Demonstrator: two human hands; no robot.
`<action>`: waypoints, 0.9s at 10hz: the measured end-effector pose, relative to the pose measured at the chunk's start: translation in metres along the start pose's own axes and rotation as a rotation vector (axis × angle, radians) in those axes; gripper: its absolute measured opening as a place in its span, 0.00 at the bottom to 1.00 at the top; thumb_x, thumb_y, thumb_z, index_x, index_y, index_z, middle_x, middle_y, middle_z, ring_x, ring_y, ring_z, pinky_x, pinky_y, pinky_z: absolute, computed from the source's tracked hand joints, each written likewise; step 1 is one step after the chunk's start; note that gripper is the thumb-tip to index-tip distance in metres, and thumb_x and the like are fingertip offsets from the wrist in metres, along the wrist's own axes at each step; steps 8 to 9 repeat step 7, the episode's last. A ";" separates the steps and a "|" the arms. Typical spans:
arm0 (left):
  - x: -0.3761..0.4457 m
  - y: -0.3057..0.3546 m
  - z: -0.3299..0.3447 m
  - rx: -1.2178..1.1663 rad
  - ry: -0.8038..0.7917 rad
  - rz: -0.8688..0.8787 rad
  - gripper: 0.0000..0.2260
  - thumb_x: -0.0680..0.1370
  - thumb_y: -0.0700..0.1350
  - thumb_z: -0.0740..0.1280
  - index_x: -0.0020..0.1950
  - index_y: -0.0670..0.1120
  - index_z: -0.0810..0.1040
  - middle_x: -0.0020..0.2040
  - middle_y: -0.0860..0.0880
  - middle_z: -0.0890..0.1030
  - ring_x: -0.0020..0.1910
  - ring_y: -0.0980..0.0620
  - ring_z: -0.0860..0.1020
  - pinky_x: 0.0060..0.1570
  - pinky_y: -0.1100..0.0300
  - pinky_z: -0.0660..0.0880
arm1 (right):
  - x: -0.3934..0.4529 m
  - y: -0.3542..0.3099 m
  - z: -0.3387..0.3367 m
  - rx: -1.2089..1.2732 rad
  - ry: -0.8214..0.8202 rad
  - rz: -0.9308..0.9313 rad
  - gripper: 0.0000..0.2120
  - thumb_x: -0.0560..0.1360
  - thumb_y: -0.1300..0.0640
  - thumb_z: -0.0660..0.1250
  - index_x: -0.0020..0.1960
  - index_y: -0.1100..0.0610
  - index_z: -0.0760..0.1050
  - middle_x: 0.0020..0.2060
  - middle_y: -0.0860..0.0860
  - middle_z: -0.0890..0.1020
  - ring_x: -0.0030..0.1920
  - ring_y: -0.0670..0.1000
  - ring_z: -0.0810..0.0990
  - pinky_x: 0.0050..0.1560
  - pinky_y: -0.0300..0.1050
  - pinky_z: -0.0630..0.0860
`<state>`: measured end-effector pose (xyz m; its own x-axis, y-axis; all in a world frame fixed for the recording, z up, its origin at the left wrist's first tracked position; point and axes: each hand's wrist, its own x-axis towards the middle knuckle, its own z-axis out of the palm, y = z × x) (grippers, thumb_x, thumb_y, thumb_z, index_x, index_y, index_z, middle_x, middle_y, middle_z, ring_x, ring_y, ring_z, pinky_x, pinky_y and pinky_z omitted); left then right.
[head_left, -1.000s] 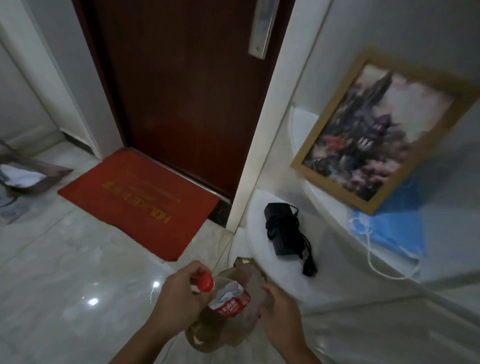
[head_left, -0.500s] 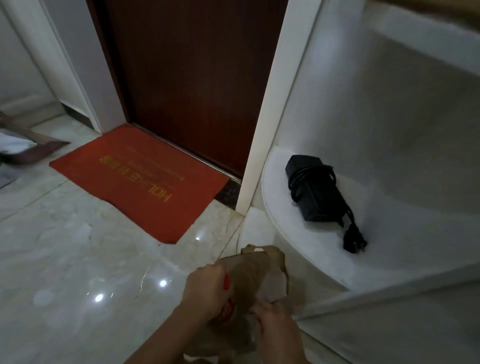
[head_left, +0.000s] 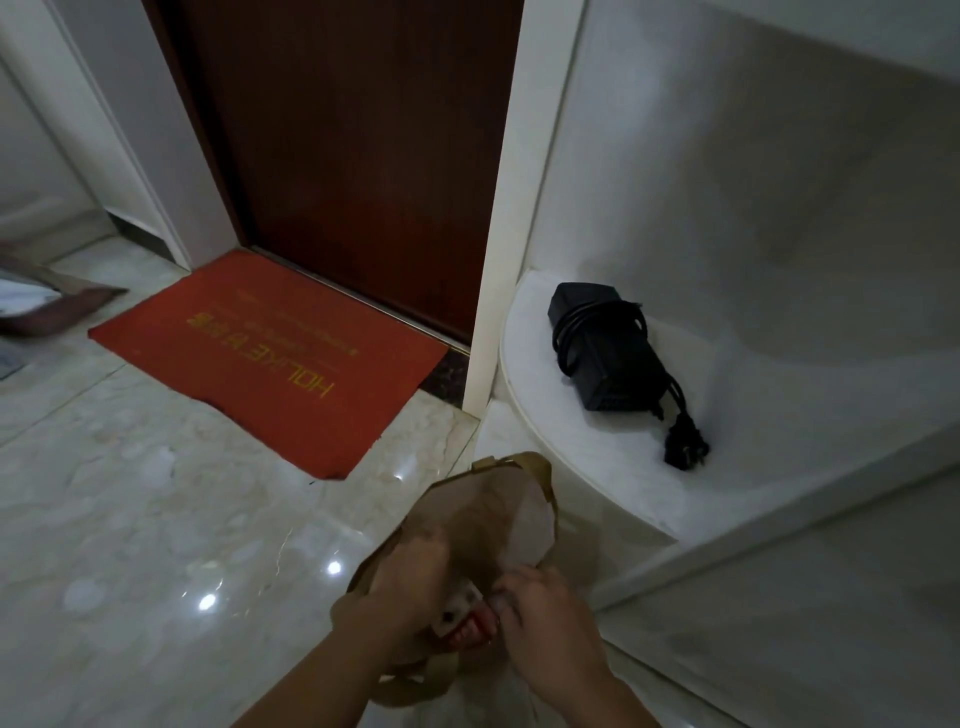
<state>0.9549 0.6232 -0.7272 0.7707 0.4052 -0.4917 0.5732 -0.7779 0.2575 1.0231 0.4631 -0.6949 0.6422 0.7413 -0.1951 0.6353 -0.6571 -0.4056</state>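
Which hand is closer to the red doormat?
Left. The left hand, gripping the bottle in the paper bag, is on the side facing the red doormat; the right hand holds the bag's far side, farther from the doormat.

Brown paper bag (head_left: 483, 514), red doormat (head_left: 270, 358) with gold lettering, black adapter (head_left: 608, 353).

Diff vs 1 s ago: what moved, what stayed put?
The left hand has pushed the bottle down into the paper bag. Its red cap is now hidden and only a bit of label shows. The right hand still holds the bag's rim. The doormat and black adapter are unmoved.
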 end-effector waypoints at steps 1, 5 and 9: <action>-0.003 -0.001 -0.004 -0.031 0.029 0.021 0.09 0.81 0.46 0.62 0.60 0.47 0.74 0.59 0.46 0.79 0.57 0.48 0.77 0.56 0.57 0.73 | 0.001 -0.002 -0.001 -0.018 -0.001 0.002 0.11 0.78 0.51 0.60 0.53 0.48 0.80 0.53 0.43 0.82 0.56 0.48 0.76 0.53 0.45 0.77; -0.056 0.009 -0.056 -0.052 -0.015 0.058 0.11 0.78 0.50 0.67 0.58 0.48 0.75 0.56 0.47 0.80 0.56 0.48 0.78 0.59 0.56 0.72 | -0.008 -0.044 -0.044 -0.058 -0.153 0.185 0.10 0.77 0.54 0.63 0.51 0.53 0.82 0.52 0.56 0.84 0.56 0.57 0.80 0.55 0.47 0.80; -0.101 0.013 -0.127 -0.070 0.008 0.065 0.10 0.77 0.49 0.69 0.55 0.48 0.77 0.51 0.48 0.82 0.49 0.50 0.81 0.51 0.59 0.76 | -0.010 -0.082 -0.104 0.004 -0.215 0.216 0.09 0.78 0.56 0.63 0.50 0.52 0.82 0.47 0.52 0.86 0.47 0.52 0.84 0.47 0.45 0.81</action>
